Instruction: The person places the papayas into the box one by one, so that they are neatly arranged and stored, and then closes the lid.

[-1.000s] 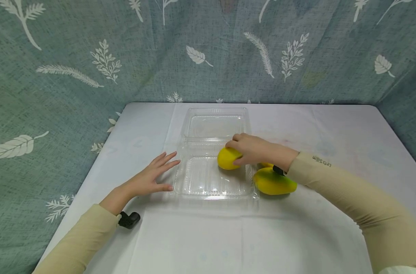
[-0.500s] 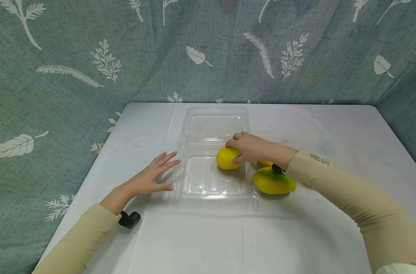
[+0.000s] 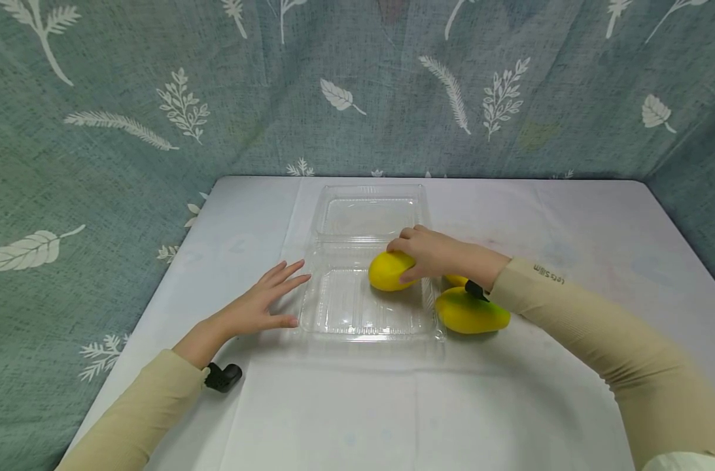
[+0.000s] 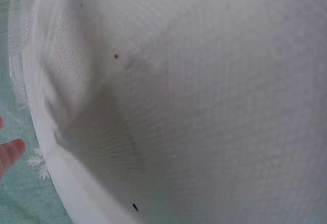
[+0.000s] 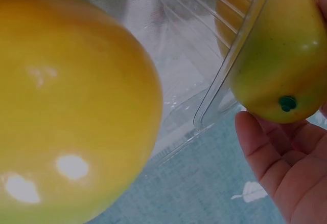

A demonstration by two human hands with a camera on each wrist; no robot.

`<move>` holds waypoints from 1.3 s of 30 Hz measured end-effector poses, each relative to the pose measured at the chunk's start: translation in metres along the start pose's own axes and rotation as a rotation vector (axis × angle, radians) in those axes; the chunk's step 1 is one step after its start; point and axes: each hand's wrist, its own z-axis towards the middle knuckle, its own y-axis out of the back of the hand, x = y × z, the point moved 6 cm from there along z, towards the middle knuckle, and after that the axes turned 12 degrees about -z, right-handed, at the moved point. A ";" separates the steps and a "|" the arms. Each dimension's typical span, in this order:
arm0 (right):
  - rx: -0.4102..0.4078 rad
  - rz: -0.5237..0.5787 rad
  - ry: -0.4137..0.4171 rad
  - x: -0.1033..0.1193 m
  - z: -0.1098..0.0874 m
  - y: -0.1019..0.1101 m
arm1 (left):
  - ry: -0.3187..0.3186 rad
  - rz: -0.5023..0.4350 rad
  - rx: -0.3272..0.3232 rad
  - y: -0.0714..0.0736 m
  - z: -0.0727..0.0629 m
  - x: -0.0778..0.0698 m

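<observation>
My right hand (image 3: 430, 255) grips a yellow mango (image 3: 388, 271) over the right half of the clear plastic clamshell container (image 3: 336, 307), fingers and thumb curled around one end. The right wrist view shows a green stem nub on that mango (image 5: 278, 50), beside the container's clear wall (image 5: 227, 73). To the left, my left hand (image 3: 257, 307) has its fingers spread, tips right at the container's left rim. Just right of the container lies a yellow-green mango (image 3: 471, 313). Behind it another yellow mango (image 3: 454, 280) is mostly hidden under my right wrist.
The container's lid (image 3: 371, 219) is folded back flat toward the far edge of the white-covered table (image 3: 357, 412). A leaf-patterned green cloth (image 3: 381, 98) hangs behind and along the sides. A black wrist camera (image 3: 223, 377) sits at my left wrist.
The mango in my right hand has shifted slightly left over the container. My left hand stays in place, and the other mangoes lie where they were.
</observation>
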 end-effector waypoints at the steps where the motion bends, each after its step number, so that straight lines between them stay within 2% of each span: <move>1: -0.001 0.003 -0.002 0.000 0.000 0.000 | -0.001 0.000 0.000 0.000 0.000 0.000; 12: -0.014 0.047 -0.011 -0.004 -0.006 0.008 | -0.005 -0.003 -0.001 -0.001 0.000 0.000; 19: -0.049 0.104 -0.036 -0.012 -0.017 0.017 | -0.034 0.016 -0.011 0.000 -0.001 0.000; 28: -0.112 0.145 -0.027 -0.023 -0.038 0.019 | -0.021 0.010 0.002 0.000 0.000 0.001; 39: -0.167 0.179 -0.060 -0.032 -0.069 0.017 | -0.018 0.019 0.003 0.000 0.001 0.000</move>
